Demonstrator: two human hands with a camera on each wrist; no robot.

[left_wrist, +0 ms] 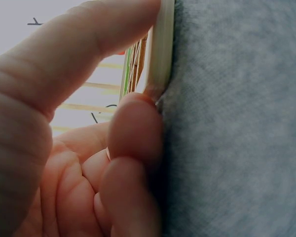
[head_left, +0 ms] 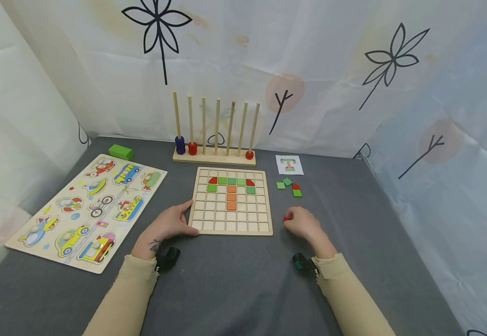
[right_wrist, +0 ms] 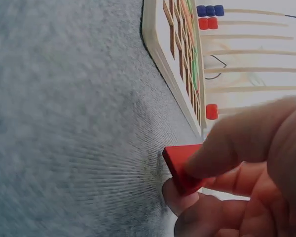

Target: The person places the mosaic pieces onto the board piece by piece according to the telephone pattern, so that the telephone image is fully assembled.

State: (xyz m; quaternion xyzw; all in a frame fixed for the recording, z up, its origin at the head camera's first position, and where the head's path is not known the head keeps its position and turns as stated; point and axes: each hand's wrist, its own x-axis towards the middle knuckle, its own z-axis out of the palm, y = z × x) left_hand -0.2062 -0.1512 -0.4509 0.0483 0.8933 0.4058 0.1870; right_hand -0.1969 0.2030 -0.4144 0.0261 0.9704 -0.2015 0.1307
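A wooden grid board (head_left: 251, 227) lies flat, with green and orange square tiles and two red rounded tiles in its cells, making a T shape. My left hand (head_left: 169, 227) holds its near left corner, thumb at the front edge and a finger along the left side. In the left wrist view the thumb and fingertips meet the board's pale edge (left_wrist: 161, 54). Just right of the board, my right hand (head_left: 304, 223) pinches a small red tile (right_wrist: 180, 165) between thumb and fingers, low over the cloth. Part of that tile is hidden by the thumb.
Loose green tiles (head_left: 280, 185) and a red rounded tile (head_left: 295, 186) lie beyond my right hand, below a printed pattern card (head_left: 289, 171). A peg rack with beads (head_left: 214, 157) stands behind the board. At left are a vehicle puzzle (head_left: 80, 186) and a green block (head_left: 121, 151).
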